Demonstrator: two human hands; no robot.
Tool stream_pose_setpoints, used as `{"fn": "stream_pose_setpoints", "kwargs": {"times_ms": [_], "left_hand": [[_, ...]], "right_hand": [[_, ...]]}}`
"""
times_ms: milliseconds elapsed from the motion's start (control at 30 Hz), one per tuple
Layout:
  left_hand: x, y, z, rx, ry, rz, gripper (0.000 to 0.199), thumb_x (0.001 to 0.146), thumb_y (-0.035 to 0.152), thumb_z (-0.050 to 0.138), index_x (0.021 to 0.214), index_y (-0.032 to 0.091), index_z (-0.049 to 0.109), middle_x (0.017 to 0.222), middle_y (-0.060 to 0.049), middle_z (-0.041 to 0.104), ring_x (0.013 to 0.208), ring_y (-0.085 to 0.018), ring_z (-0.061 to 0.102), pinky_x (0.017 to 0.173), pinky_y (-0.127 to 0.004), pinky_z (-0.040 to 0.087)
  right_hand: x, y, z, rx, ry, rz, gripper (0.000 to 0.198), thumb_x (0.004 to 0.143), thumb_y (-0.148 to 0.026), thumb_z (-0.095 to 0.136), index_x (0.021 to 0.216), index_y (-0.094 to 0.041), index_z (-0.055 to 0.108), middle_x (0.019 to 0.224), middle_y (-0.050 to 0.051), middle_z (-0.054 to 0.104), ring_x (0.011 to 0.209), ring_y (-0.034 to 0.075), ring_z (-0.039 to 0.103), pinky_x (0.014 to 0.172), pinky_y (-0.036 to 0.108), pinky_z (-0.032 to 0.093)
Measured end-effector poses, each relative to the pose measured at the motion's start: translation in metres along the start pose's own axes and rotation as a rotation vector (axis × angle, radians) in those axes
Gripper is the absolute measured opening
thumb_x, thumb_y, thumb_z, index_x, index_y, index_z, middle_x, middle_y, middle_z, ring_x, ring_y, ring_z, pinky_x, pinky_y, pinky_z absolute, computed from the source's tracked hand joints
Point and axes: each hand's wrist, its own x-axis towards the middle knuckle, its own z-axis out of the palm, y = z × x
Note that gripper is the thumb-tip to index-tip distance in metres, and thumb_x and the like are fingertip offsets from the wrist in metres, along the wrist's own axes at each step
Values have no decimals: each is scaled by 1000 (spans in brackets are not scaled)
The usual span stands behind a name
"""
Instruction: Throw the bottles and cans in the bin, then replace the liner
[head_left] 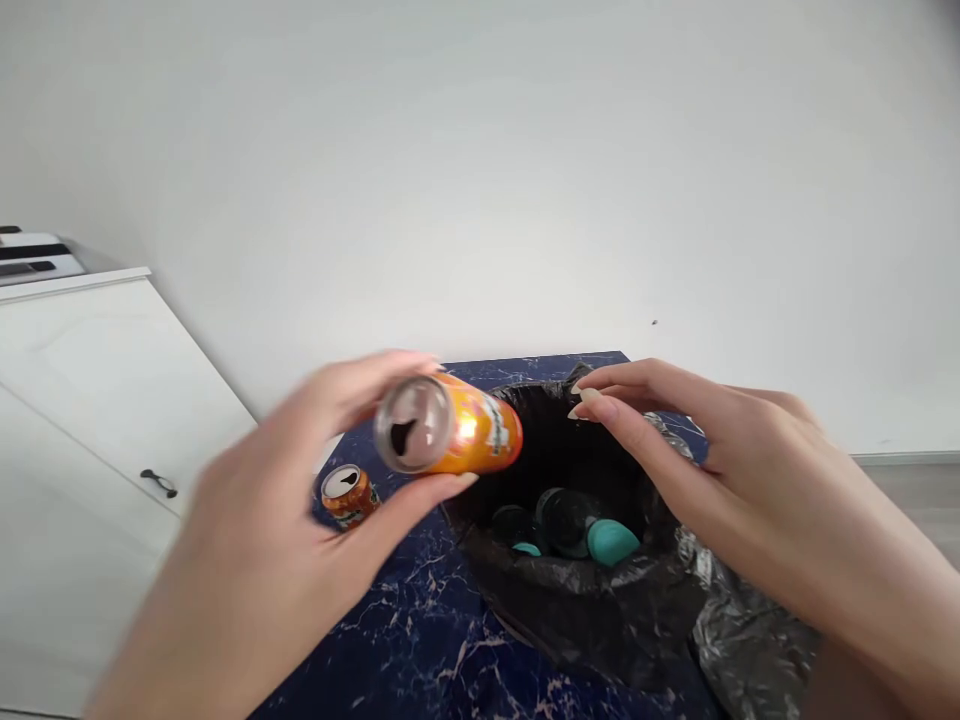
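Note:
My left hand (300, 470) is wrapped round an orange drink can (472, 430), tilted with its opened top towards me. Past the can's far end is the mouth of a bin lined with a black plastic bag (592, 620). Over the right side of that mouth hovers my right hand (697, 450); its fingers are loosely stretched, thumb tip close to the fingertips, and nothing shows in them. Inside the bag lie dark, see-through items, one with a teal rounded end (613, 542). A second orange can (350, 495) stands upright left of the bin, partly behind my left hand.
The bin stands on a dark blue marbled surface (420, 620). More crumpled black plastic (757, 630) spreads at the right, partly under my right forearm. A white cabinet (75, 450) with a dark handle is on the left. Behind everything rises a pale wall (480, 180).

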Motion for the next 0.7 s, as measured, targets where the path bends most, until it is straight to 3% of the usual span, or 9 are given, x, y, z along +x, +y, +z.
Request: {"fn": "stream_pose_setpoints", "kwargs": {"times_ms": [67, 167, 267, 333, 433, 533, 633, 700], "left_hand": [[21, 16, 19, -5, -193, 135, 51, 94, 54, 79, 142, 47, 62, 142, 6, 72, 125, -30, 73, 98, -39, 65], [42, 24, 41, -7, -483, 212, 55, 97, 39, 79, 147, 49, 58, 146, 8, 69, 124, -26, 72, 98, -37, 63], [54, 21, 55, -11, -654, 225, 54, 95, 31, 82, 144, 44, 62, 144, 6, 69, 125, -25, 70, 101, -38, 60], [58, 20, 59, -43, -712, 209, 50, 93, 40, 84, 140, 42, 66, 141, 5, 71, 125, -25, 69, 101, -37, 59], [60, 19, 56, -114, -665, 165, 41, 96, 60, 75, 133, 43, 70, 139, 6, 72, 125, -24, 69, 100, -36, 59], [57, 12, 46, -108, -452, 66, 35, 103, 65, 60, 126, 43, 74, 135, 6, 75, 117, -25, 72, 87, -33, 61], [51, -12, 38, 2, -266, -104, 43, 104, 70, 52, 125, 39, 74, 136, 2, 75, 95, -26, 76, 70, -35, 60], [44, -40, 36, 102, -238, -195, 51, 103, 73, 47, 128, 36, 72, 136, -2, 75, 90, -28, 76, 74, -40, 61]], "right_hand": [[0, 3, -3, -11, -4, -2, 22, 108, -47, 57, 111, -35, 74, 100, -2, 84, 90, 26, 80, 69, 34, 59], [0, 8, -5, -22, -11, -11, 22, 108, -47, 56, 110, -35, 74, 101, -2, 84, 91, 26, 80, 70, 34, 58], [-1, 11, -4, -28, -34, 0, 21, 109, -47, 55, 110, -36, 73, 107, -5, 84, 90, 23, 79, 68, 32, 56], [-2, 13, -3, -34, -69, 8, 21, 109, -48, 55, 110, -37, 73, 110, -7, 83, 87, 21, 78, 66, 31, 54], [-1, 15, -2, -36, -105, 16, 21, 109, -49, 55, 110, -38, 72, 113, -9, 82, 89, 19, 78, 66, 30, 54], [0, 14, -3, -34, -115, 16, 22, 110, -50, 54, 111, -38, 72, 115, -8, 82, 95, 20, 79, 70, 31, 55], [0, 12, -3, -41, -132, 8, 23, 110, -49, 52, 113, -37, 72, 117, -7, 82, 99, 21, 79, 72, 32, 56], [0, 11, 0, -48, -174, 1, 25, 111, -48, 50, 114, -37, 72, 119, -5, 81, 100, 22, 78, 73, 33, 56]]}}
